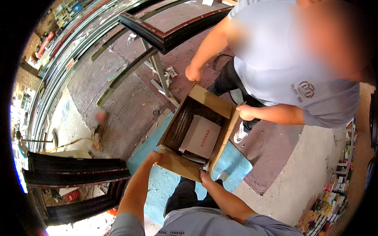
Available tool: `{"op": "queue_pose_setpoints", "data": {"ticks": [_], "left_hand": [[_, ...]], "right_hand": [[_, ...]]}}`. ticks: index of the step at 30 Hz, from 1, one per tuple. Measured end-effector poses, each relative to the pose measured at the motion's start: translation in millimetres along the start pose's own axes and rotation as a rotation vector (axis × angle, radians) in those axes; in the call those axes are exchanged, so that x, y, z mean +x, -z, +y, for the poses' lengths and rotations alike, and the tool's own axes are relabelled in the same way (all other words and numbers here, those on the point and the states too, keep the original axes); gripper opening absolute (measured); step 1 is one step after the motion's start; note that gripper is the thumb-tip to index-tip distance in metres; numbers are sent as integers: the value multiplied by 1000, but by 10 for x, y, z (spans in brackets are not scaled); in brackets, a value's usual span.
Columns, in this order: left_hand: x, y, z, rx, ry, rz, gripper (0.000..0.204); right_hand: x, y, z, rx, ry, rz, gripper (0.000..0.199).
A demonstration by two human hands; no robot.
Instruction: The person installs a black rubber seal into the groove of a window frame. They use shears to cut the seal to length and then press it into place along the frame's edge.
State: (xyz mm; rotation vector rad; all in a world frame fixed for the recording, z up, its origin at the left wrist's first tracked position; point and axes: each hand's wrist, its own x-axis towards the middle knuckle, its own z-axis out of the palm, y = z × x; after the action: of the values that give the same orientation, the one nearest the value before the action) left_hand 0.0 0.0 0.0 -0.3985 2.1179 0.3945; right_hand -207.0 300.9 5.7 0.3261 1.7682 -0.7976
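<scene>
An open-topped cardboard box (pixel 179 163) hangs between me and another person. My left hand (pixel 154 157) is closed on its near left corner, and my right hand (pixel 204 176) grips the near edge further right, at the corner of the flap. Inside lies a smaller, paler carton (pixel 201 136) with red print on top. Stacked strips or sheets (pixel 182 125) stand along the inner left wall, too dark to name. Across from me, the co-worker's one hand (pixel 247 113) holds the far right corner; the other hand (pixel 193 74) is by the far left corner.
Black window-like frames (pixel 165 41) rest on a metal stand at the far side. More black frames (pixel 78 173) stand low on the left. Long metal profiles (pixel 59 74) line the far left. Underfoot is a blue floor patch (pixel 153 192). Shelved goods (pixel 328 204) sit at the right edge.
</scene>
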Motion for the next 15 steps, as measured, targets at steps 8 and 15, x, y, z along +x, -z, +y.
{"op": "queue_pose_setpoints", "data": {"ticks": [8,15], "left_hand": [[-67,450,578,-1091,504,96,48],[-390,312,760,-1418,518,260,41]], "right_hand": [[-77,695,5,203,22,-227,32],[-545,1055,-113,49,28,-327,26]]}}
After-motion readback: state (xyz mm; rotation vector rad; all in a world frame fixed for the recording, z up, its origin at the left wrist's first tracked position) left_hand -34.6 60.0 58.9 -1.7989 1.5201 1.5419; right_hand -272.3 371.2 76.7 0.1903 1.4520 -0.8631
